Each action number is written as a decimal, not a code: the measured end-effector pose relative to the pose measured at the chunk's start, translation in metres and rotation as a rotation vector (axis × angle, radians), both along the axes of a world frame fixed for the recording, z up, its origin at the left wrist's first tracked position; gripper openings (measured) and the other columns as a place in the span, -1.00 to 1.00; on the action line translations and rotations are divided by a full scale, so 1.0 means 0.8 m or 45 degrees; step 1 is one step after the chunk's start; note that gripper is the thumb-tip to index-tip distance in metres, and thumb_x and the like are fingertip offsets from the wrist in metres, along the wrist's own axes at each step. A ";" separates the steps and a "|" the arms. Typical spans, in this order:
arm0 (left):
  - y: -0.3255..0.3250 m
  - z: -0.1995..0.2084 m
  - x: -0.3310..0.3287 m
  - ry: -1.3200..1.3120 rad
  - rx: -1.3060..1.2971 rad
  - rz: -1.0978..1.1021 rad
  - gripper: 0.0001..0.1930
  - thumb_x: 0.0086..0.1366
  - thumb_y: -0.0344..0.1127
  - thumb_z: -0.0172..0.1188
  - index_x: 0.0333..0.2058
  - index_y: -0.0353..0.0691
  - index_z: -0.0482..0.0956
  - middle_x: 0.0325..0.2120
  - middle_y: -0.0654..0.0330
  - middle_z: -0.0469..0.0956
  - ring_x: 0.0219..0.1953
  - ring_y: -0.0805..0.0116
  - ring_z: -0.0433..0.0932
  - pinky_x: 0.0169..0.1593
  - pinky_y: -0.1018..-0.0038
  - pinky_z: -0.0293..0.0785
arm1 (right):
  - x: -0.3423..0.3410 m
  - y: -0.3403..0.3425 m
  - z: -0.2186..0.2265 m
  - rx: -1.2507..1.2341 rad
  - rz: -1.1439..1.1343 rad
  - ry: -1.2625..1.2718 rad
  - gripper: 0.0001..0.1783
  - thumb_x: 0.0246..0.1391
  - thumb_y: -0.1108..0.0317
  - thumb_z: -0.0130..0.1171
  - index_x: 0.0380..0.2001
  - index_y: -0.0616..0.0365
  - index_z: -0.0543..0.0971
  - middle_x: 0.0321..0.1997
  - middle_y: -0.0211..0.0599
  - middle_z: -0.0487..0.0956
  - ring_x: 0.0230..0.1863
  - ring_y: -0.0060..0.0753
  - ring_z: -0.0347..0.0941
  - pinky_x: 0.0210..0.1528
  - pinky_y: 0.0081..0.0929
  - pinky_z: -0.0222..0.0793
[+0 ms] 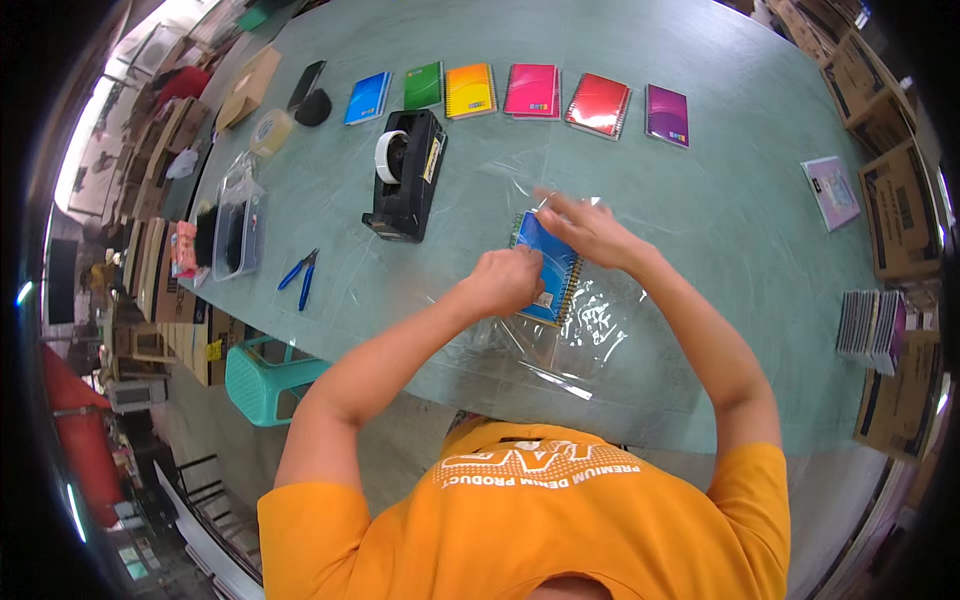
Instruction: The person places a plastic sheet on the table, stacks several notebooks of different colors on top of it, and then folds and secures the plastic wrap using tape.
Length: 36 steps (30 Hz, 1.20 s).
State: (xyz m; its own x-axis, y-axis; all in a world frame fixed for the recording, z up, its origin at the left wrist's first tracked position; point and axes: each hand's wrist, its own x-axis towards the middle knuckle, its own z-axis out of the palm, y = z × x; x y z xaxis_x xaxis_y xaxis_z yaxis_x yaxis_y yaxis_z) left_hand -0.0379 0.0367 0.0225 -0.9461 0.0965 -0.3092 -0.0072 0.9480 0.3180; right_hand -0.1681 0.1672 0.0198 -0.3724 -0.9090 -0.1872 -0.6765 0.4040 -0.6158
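A blue wire-bound notebook (562, 268) lies on a sheet of clear plastic film (600, 325) near the table's front. Wire coils show along both its right edge and its upper left edge; whether two are stacked I cannot tell. My left hand (508, 280) rests at the notebook's left side, fingers curled in and pressed onto the cover. Over the notebook's top end reaches my right hand (590, 232), its fingers stretched out and slightly blurred, near the film's upper edge. Both hands hide part of the cover.
A black tape dispenser (408, 175) stands left of the film, with blue cutters (299, 278) farther left. Along the back lie several coloured notebooks, including a yellow one (470, 90). A clear plastic bin (238, 230), a stack of notebooks (870, 328) and a turquoise stool (262, 385) flank the table.
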 end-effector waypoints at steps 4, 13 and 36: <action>0.000 -0.006 0.005 -0.013 -0.045 0.043 -0.74 0.13 -0.22 0.05 -0.33 -0.32 0.40 -0.37 -0.08 0.48 -0.26 -0.04 0.50 -0.21 0.16 0.43 | -0.001 -0.062 0.005 -0.117 -0.339 0.050 -0.34 -0.08 0.15 0.16 0.15 -0.04 0.28 0.04 -0.29 0.42 0.05 -0.19 0.30 0.14 -0.14 0.08; 0.004 0.005 0.003 -0.052 0.028 0.103 -0.76 0.14 -0.22 0.05 -0.38 -0.32 0.44 -0.36 -0.04 0.49 -0.28 -0.03 0.50 -0.24 0.18 0.43 | 0.069 0.026 -0.003 -0.346 -0.022 0.349 -0.27 -0.28 0.48 0.25 0.09 -0.12 0.34 0.03 -0.37 0.44 0.00 -0.15 0.31 0.07 -0.23 0.21; -0.222 0.008 0.121 0.369 1.681 1.235 -0.80 0.14 -0.28 0.22 -0.49 -0.33 0.55 -0.53 0.26 0.54 -0.57 0.45 0.44 -0.47 0.48 0.35 | 0.121 -0.003 0.005 -0.036 -0.684 0.564 -0.72 -0.22 0.17 0.31 -0.37 -0.05 0.56 -0.14 -0.63 0.52 -0.01 -0.31 0.32 0.01 -0.27 0.11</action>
